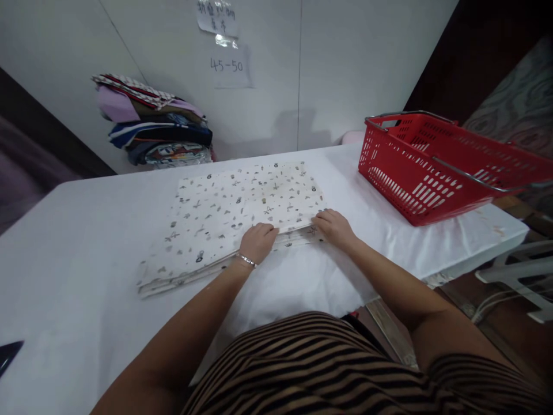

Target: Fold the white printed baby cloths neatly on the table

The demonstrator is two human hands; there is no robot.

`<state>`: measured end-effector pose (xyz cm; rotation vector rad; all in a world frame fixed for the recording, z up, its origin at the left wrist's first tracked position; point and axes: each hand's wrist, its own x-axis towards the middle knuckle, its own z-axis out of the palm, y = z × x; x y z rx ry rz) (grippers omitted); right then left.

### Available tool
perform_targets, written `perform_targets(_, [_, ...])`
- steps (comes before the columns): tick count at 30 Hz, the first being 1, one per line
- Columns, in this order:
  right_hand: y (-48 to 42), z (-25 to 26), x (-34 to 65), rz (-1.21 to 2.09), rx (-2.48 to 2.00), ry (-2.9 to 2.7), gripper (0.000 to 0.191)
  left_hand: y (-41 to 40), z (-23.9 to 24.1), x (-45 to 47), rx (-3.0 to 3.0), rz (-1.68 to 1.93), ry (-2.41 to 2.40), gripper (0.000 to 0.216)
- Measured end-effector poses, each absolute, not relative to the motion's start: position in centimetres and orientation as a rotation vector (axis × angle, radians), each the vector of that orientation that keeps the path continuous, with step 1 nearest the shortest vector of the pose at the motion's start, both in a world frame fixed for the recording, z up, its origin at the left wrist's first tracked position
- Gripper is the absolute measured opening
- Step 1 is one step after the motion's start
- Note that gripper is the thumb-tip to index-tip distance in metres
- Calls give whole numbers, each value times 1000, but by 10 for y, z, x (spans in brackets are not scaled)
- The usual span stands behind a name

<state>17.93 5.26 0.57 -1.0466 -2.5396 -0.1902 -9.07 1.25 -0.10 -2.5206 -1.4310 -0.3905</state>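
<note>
A folded white cloth (pixel 228 213) with small grey prints lies flat on the white table (pixel 78 242), in several layers. My left hand (pixel 257 242), with a bracelet at the wrist, has its fingers curled over the cloth's near edge. My right hand (pixel 333 226) grips the same edge at the near right corner, fingers pinched on the layers.
A red plastic basket (pixel 432 167) with metal handles stands at the table's right end. A stack of folded clothes (pixel 155 124) rests against the wall at the back left. A dark object (pixel 8 354) pokes in at the left edge. White chair parts (pixel 514 276) stand beyond the right table edge.
</note>
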Motion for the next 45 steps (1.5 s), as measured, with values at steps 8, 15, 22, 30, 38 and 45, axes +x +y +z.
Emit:
perform_targets(8, [37,-14,184,-49,-1015,-2704,26,1,-17,-88,-2662,-242,-1497,26])
perform_targets(15, [31,-4,182,21,-1066,-2755,28,-6,-15,-90,-2678,-197,-1508,29])
perform_targets(22, [23,-4,208,98,-1005,-2711,37,-15,-5,-96,-2736,-174,-1532,28])
perform_targets(30, [26,-14,216,64,-1116,-2698,33,-7,-3,-88,-2731,-79,-1597,39])
perform_targets(38, [40,5,239,-129,-1117,-2593,31,-21,3,-79,-2748,-210,-1508,39])
perform_targets(45, [18,-3,255,-31,-1117,-2648,30,-38,-11,-71,-2803,-207,-1467,36])
